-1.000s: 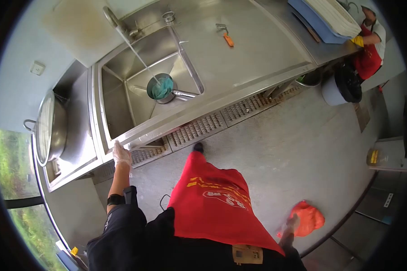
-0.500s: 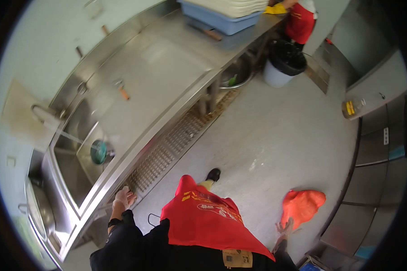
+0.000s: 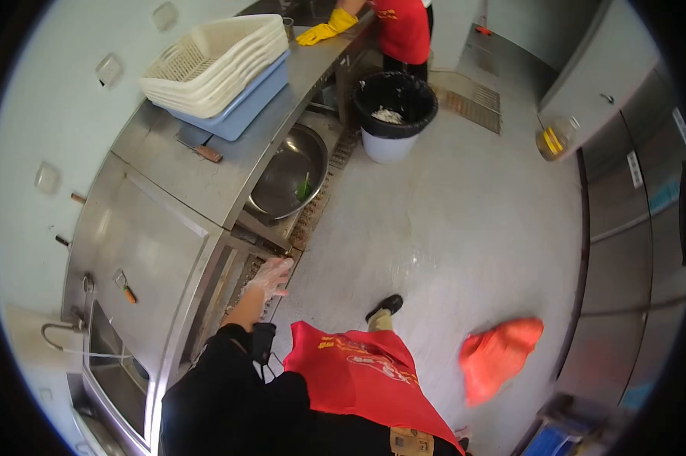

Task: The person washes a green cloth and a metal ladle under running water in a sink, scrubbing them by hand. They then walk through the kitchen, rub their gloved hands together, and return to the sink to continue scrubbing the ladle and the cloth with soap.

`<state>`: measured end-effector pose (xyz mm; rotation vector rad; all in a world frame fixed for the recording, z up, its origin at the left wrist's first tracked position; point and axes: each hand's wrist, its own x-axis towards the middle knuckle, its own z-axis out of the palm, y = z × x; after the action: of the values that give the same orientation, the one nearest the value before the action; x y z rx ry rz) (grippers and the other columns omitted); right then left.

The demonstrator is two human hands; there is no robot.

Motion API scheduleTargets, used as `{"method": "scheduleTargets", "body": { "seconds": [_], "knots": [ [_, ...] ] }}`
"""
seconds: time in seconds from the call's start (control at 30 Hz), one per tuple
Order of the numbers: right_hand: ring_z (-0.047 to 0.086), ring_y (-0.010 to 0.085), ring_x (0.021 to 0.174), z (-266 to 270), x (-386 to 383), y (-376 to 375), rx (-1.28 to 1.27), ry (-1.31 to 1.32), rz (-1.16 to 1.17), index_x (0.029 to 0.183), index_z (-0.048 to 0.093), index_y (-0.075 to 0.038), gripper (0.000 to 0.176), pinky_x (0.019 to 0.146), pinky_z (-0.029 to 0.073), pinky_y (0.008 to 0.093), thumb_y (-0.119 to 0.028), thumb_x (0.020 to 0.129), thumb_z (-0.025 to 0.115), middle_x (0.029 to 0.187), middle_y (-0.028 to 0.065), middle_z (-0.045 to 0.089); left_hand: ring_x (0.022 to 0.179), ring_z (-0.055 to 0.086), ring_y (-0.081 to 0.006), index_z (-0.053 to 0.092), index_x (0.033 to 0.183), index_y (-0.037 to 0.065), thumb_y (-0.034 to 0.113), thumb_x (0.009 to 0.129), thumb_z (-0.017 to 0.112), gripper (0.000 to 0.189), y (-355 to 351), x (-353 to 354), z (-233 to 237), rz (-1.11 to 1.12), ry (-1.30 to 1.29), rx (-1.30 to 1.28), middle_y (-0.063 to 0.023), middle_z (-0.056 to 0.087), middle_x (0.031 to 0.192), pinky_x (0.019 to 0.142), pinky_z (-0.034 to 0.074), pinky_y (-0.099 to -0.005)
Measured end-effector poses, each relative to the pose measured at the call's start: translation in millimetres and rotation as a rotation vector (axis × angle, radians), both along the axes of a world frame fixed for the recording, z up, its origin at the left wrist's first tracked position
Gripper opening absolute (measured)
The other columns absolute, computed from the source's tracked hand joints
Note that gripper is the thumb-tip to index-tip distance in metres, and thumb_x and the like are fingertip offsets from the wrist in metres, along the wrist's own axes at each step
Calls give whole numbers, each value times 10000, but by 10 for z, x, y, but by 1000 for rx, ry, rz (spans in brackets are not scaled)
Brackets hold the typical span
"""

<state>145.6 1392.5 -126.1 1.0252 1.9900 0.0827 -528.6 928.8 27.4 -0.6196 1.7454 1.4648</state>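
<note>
My left hand [image 3: 268, 278], in a clear plastic glove, reaches forward with fingers apart and holds nothing. It is over the floor grate, beside the edge of the steel counter [image 3: 157, 178]. Only a small part of my right hand [image 3: 462, 433] shows at the bottom, past the red apron [image 3: 358, 372]; its fingers are mostly hidden. A red-orange bag or cloth [image 3: 500, 359] lies on the floor ahead of that hand, apart from it. Under the counter stands a metal basin [image 3: 282, 178] with a green leaf [image 3: 303, 188] in it.
White plastic baskets [image 3: 214, 57] are stacked in a blue tub [image 3: 240, 106] on the counter, near a cleaver [image 3: 200, 148] and a peeler [image 3: 126, 287]. A lined bin [image 3: 392, 144] stands ahead by a co-worker's yellow glove [image 3: 326, 29]. Steel cabinets [image 3: 617, 273] line the right.
My view has moved forward along the counter, bringing the basin and bin nearer. My left hand has reached forward. My right hand has dropped back almost out of view.
</note>
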Motion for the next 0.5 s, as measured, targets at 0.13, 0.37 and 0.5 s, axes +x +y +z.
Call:
{"method": "scheduleTargets", "body": {
  "seconds": [0.13,0.37,0.5],
  "knots": [
    [554,127,831,65,-1233,1103,-65,461,-351,958,556,-143,289,690,452,299,-412,884,480,863,4,584,872,555,-250,503,1050,100,380,776,647,417,832,-340,-399,334,0,-9,-105,561,946,702,497,-469],
    [426,66,587,458,-4118,2930,-966,1724,-1620,760,490,-140,274,536,351,229,-382,891,494,657,-52,439,528,517,-190,508,655,110,269,788,554,213,1355,-800,-666,369,21,-175,-52,478,565,468,438,-352],
    [389,115,428,725,-5352,3667,-491,1497,-1788,683,475,-177,213,397,304,256,-303,851,512,536,-35,406,422,501,-191,477,575,109,202,835,458,277,1778,-1501,-871,421,58,-203,-53,445,447,351,347,-367]
  ]
}}
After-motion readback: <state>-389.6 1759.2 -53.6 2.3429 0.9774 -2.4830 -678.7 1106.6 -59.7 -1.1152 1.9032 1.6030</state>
